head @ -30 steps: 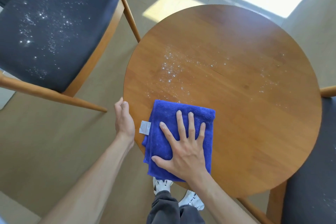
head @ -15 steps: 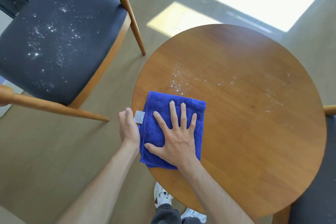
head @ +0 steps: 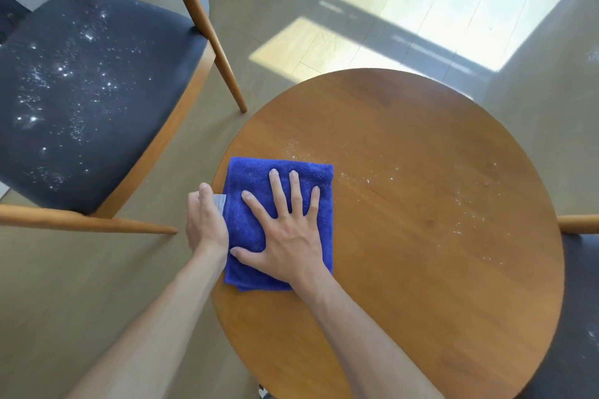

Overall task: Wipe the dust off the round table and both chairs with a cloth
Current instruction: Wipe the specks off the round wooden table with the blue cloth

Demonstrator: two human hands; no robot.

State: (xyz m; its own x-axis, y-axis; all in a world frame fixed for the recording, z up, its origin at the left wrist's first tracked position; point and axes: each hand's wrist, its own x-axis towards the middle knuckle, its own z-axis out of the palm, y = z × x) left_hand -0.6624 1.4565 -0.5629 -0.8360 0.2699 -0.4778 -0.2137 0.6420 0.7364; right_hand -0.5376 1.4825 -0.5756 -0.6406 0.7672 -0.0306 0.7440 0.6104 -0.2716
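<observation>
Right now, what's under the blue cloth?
The blue cloth lies on the round table near its left edge, pressed flat by the right hand. Any dust beneath it is covered.

Folded blue cloth [head: 256,230] lies on dusty round table [head: 421,269].

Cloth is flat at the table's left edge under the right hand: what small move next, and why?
Probably slide the cloth right, across the table. The right hand presses it flat with spread fingers, and white dust lies just beyond its right edge. The left hand sits at the rim.
</observation>
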